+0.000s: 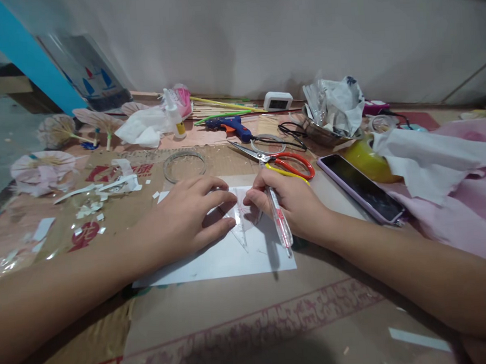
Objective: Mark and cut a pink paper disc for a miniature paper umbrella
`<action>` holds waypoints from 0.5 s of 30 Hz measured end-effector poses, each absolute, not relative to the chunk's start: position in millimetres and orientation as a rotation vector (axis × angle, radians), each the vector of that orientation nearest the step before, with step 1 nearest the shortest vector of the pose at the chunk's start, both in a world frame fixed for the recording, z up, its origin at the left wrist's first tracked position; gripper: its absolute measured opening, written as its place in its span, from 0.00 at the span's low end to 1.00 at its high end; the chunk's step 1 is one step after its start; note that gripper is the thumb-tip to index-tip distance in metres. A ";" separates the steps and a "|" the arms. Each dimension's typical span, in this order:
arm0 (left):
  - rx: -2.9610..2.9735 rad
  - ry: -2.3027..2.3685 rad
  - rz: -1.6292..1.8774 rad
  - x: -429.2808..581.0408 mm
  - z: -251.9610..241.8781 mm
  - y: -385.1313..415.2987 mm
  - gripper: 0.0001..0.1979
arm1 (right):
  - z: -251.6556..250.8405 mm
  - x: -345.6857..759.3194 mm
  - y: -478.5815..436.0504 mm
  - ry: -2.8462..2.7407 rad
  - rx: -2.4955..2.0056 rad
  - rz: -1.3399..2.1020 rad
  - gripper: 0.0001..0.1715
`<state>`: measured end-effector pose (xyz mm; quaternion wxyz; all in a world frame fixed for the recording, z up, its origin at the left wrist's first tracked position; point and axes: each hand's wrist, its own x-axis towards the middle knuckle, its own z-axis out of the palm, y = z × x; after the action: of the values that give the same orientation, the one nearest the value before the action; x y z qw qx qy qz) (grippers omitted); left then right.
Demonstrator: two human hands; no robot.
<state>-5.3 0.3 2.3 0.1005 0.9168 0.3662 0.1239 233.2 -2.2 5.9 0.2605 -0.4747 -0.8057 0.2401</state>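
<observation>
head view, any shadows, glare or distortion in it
Head view: a dark streak of shadow falls beside the pen on the paper; head view: clear plastic glints at left; head view: the blue post slants, perhaps wide-angle distortion.

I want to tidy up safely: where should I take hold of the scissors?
Probably by the red loop of the scissors, coming from above on the right: the blades point away to the left, and this loop lies exposed, while the right hand partly hides the yellow loop.
</observation>
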 end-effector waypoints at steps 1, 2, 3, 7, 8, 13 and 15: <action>2.707 1.086 0.366 -5.3 2.6 0.3 0.19 | 5.7 233.3 -2.1 -2.183 -1.283 0.642 0.12; 2.707 1.088 0.372 -5.4 2.6 0.3 0.19 | 5.5 233.3 -2.0 -2.185 -1.281 0.632 0.12; 2.711 1.088 0.379 -5.6 2.3 0.3 0.18 | 5.4 233.4 -1.9 -2.187 -1.279 0.622 0.11; 2.779 1.066 0.386 -7.2 0.1 -1.0 0.18 | 4.9 233.4 -1.6 -2.191 -1.279 0.617 0.11; 2.802 1.058 0.383 -7.6 -0.5 -1.5 0.18 | 4.9 233.3 -1.6 -2.191 -1.279 0.619 0.11; 2.885 1.016 0.390 -8.8 -1.8 -3.6 0.18 | 6.0 233.1 -2.0 -2.195 -1.273 0.612 0.11; 2.888 1.017 0.393 -8.8 -1.6 -3.6 0.18 | 6.4 233.1 -2.0 -2.197 -1.269 0.611 0.12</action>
<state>-8.8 -3.6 -1.6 0.0274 0.9352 0.3293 0.1272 233.1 -2.0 6.4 0.2628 -0.4690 -0.8124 0.2258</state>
